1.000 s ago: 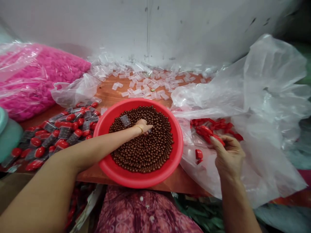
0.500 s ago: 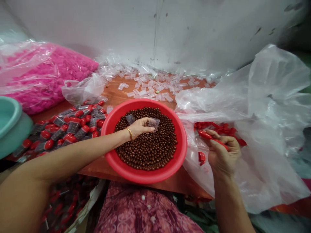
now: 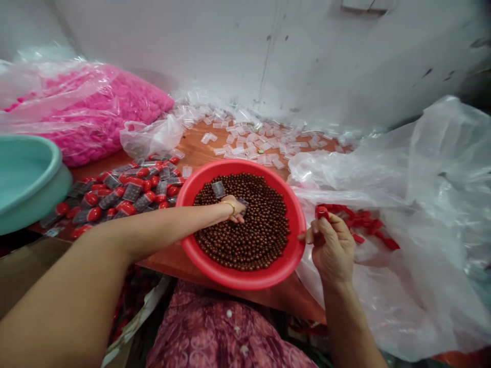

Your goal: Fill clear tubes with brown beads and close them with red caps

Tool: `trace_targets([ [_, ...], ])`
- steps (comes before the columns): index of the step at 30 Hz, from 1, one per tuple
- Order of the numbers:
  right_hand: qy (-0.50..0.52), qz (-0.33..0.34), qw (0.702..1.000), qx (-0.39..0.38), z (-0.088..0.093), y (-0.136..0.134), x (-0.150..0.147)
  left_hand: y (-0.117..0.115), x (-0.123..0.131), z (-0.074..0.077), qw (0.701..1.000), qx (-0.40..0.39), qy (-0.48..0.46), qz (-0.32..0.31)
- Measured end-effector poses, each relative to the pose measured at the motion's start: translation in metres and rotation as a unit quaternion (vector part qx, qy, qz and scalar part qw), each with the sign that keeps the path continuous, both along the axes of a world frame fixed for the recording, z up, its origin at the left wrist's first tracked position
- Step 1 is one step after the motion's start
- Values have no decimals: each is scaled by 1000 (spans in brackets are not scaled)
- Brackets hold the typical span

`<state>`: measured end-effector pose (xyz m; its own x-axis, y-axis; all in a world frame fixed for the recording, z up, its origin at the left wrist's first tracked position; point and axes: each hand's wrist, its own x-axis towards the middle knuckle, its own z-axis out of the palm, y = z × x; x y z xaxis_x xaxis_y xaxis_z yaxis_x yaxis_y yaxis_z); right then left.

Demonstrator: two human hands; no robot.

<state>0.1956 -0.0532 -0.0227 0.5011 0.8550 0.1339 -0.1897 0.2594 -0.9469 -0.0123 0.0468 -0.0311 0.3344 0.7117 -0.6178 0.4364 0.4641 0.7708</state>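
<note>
Our left hand [image 3: 231, 209] pinches a clear case [image 3: 243, 203] over brown beads [image 3: 255, 237] in the bowl [image 3: 245, 279]; our right hand [image 3: 333, 249] grips a red cap [image 3: 321, 211] just beside it.

wooden table [image 3: 195, 153] | red basin [image 3: 245, 279] | clear cases [image 3: 249, 144] | red-capped packs [image 3: 130, 192] | pink bag [image 3: 95, 112] | plastic sheet [image 3: 402, 168]

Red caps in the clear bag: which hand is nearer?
Right. The right hand pinches one at the edge of the red caps; the left hand lies inside the red bowl, on the brown balls.

A teal basin [image 3: 23, 176] sits beside a pink-filled bag [image 3: 97, 110].
</note>
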Motion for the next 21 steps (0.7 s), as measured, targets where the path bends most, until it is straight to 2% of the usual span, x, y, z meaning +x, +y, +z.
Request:
trace_targets([
  [4,-2,-3,1000,-8,-1,-4,1,-3,-17,2,995,17,-94,39],
  [6,-5,-4,1000,-11,0,-5,4,4,-8,-1,988,25,-142,59],
  [10,21,2,999,-40,2,-7,7,27,25,-7,984,36,-159,66],
  [12,41,14,997,-58,3,-6,6,33,31,-7,976,65,-200,64],
  [15,42,25,997,-63,5,-2,2,27,22,-3,949,90,-298,51],
  [18,-1,56,997,-51,7,7,-4,12,10,4,929,31,-369,21],
  [21,-65,105,992,-40,11,20,-12,1,7,10,918,-22,-396,-24],
])
